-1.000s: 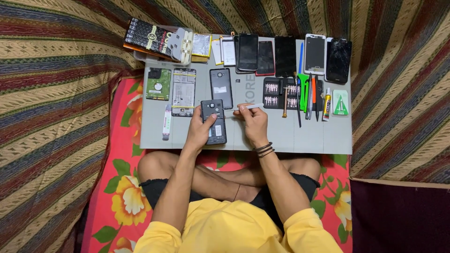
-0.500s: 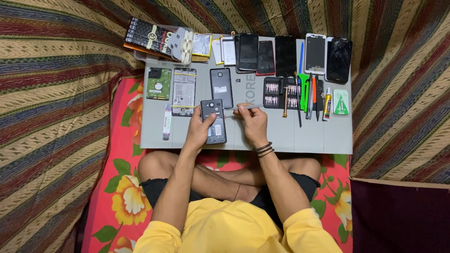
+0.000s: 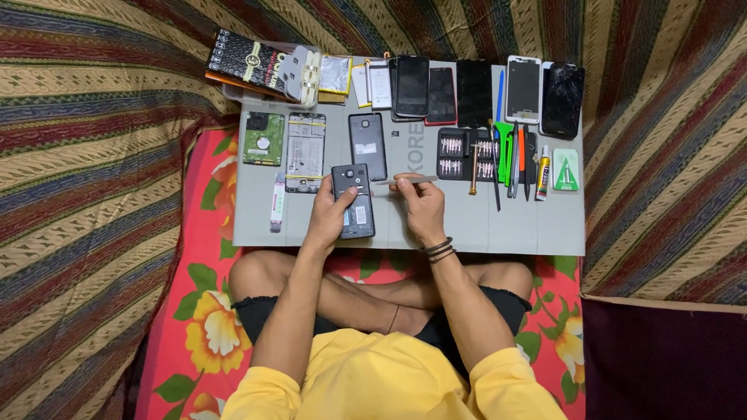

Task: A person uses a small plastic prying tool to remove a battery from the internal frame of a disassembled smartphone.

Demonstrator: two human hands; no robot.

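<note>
My left hand [image 3: 331,211] holds an opened black phone [image 3: 354,201], back side up, on the grey work mat [image 3: 482,225]. My right hand [image 3: 420,206] grips thin metal tweezers [image 3: 405,181] whose tip points left toward the phone's upper right edge. A black phone back cover [image 3: 367,145] lies just beyond the held phone. Dark bands circle my right wrist.
A phone frame [image 3: 305,152], a green hard drive [image 3: 264,139] and a white stick-shaped tool [image 3: 278,201] lie left. A screwdriver bit set [image 3: 465,145], coloured pry tools [image 3: 510,152] and a green triangular pick card [image 3: 566,170] lie right. Several phones [image 3: 475,92] line the far edge.
</note>
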